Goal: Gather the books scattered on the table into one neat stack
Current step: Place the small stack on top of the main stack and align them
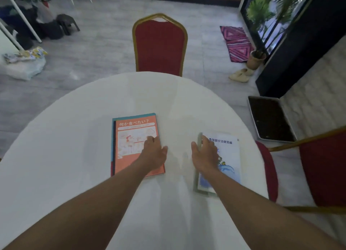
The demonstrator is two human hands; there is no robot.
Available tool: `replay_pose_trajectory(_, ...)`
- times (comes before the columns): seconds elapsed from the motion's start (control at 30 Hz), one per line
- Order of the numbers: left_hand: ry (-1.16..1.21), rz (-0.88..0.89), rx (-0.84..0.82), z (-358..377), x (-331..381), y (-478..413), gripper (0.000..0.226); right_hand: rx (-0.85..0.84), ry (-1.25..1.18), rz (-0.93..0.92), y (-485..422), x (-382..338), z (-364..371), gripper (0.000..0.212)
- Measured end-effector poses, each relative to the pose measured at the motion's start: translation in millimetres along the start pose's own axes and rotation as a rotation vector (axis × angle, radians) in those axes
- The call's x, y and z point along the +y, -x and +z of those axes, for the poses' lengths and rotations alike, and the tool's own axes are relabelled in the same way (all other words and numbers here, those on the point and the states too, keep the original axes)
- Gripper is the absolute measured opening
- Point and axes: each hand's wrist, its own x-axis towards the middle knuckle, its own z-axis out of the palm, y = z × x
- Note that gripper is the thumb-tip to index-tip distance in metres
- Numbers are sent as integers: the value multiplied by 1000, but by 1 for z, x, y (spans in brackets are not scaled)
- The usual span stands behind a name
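An orange book (131, 135) with Japanese lettering lies on top of a blue-edged book, forming a small stack at the middle of the round white table (74, 137). My left hand (154, 151) rests flat on the orange cover's right side, fingers spread. To the right lies a white book (229, 156) with blue lettering and a dolphin picture, with a grey-green book peeking out under its left edge. My right hand (205, 156) lies on that white book's left edge, thumb off the side; whether it grips the book is unclear.
A red chair with a gold frame (160, 43) stands at the table's far side. Another red chair (309, 171) is close on the right. A dark tray (269, 118), a pink mat (236, 42) and slippers lie on the floor to the right.
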Motion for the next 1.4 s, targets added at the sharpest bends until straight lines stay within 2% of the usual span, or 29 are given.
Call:
replay_pose_trajectory(0.13,-11,-1,-110,35,46,4,55,94,20,85,5,45,-38,57)
replay_pose_trajectory(0.23,-13,-38,-187,63,69,7,60,119,18,188,9,78,-54,66)
replay_pose_trajectory(0.37,33,-104,-279,91,86,11,63,46,-37,379,10,110,-58,73)
replay_pose_trajectory(0.43,72,-128,-287,102,91,9,69,-2,-68,405,10,116,-60,71)
replay_pose_trajectory(0.53,197,-193,-236,112,96,3,64,-38,-136,422,5,119,-62,66)
replay_pose_trajectory(0.7,429,-328,-269,117,90,-11,70,-97,-305,485,-7,127,-63,83)
replay_pose_trajectory(0.77,512,-349,-309,132,71,-30,77,-123,-347,497,-10,133,-62,79)
replay_pose_trajectory(0.83,602,-343,-329,134,61,-33,75,-126,-434,502,-3,126,-69,55)
replay_pose_trajectory(0.87,655,-332,-331,128,64,-26,72,-121,-494,499,2,122,-72,40)
replay_pose_trajectory(0.93,751,-304,-292,101,83,1,65,-104,-605,480,5,118,-76,30)
replay_pose_trajectory(0.97,777,-290,-273,93,87,9,61,-101,-646,467,6,116,-78,32)
replay_pose_trajectory(1.07,812,-173,-233,75,90,18,51,-112,-722,378,9,99,-86,64)
replay_pose_trajectory(1.1,803,-119,-220,69,88,17,52,-107,-737,333,9,93,-90,68)
replay_pose_trajectory(1.27,654,229,-92,39,86,25,52,-83,-743,73,11,64,-109,44)
replay_pose_trajectory(1.4,518,359,-3,38,73,28,62,-67,-745,30,18,66,-101,44)
